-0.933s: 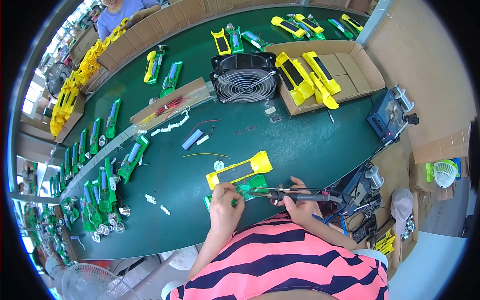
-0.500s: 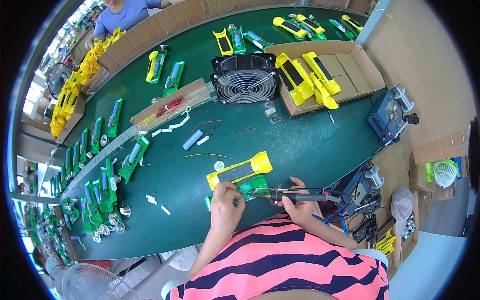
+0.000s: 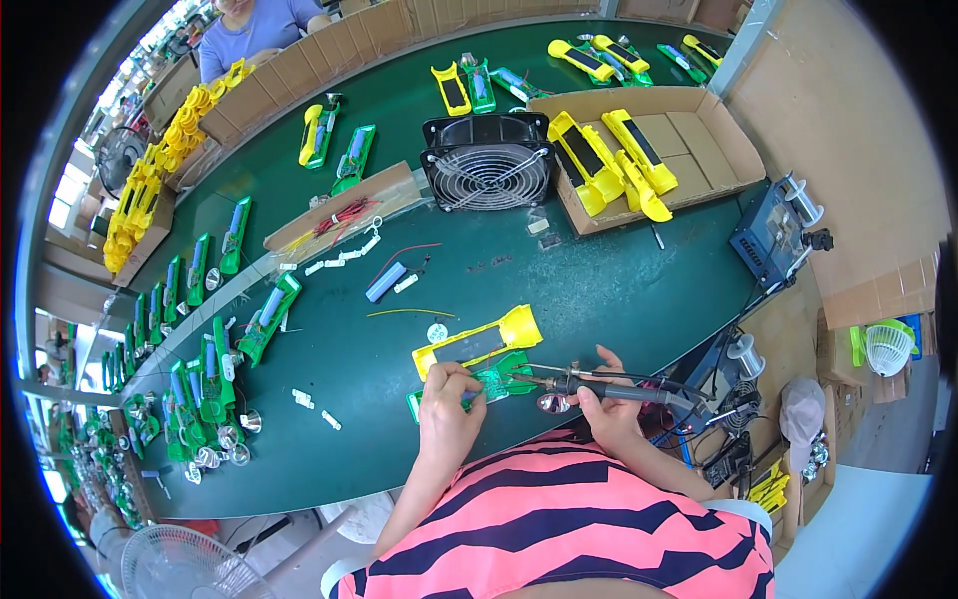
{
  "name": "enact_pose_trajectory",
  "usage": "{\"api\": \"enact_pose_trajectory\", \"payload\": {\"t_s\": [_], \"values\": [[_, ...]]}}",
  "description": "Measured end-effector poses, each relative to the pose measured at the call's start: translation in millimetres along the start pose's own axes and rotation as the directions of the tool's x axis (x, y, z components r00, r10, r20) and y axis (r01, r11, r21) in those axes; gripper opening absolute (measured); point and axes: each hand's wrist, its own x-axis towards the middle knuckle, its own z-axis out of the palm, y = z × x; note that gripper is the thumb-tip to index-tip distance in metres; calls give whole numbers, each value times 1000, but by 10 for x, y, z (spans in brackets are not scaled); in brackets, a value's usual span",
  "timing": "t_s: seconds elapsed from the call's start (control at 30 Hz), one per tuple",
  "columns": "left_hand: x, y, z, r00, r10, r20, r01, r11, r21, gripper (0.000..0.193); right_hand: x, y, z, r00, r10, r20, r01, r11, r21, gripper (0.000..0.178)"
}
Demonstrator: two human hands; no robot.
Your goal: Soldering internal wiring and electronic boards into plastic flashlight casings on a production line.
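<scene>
We have the green circuit board [image 3: 489, 384] at the near edge of the green table [image 3: 599, 290], just beside a yellow housing shell [image 3: 479, 342]. Our left hand [image 3: 447, 411] pins it down, fingers closed on its edge, while our right hand [image 3: 609, 409] grips a soldering iron [image 3: 599, 384], tip at the board. Which joint it touches is too small to tell. Soldering seems underway; the shell is not yet fitted. Finished yellow units fill the cardboard box [image 3: 718, 140] beyond the fan [image 3: 489, 172].

I see a dark green worktable [image 3: 619, 290]; black square fan [image 3: 488, 162] at twelve o'clock, open cardboard box [image 3: 723, 140] at one o'clock.
</scene>
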Motion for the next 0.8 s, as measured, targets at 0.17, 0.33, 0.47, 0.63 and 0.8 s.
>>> {"api": "enact_pose_trajectory", "payload": {"t_s": [0.17,0.33,0.47,0.63,0.8], "values": [[-192,-139,-1,977,103,-185,-114,992,-50,18,3,6,-24,1000,-11,10,11,1000,-9,17],[-455,-352,-143,886,463,-28,-409,808,424,24,-3,-3,-11,999,-18,31,19,999,-27,16],[-347,-302,-121,811,584,8,-526,724,446,32,7,20,-12,995,-21,102,24,999,-22,18],[-214,-225,35,864,477,-160,-472,879,70,21,19,5,-16,982,-77,172,94,991,-92,20],[-145,-116,-6,888,458,-39,-441,873,209,24,-13,-11,-24,999,7,42,-6,1000,-30,14]]}}
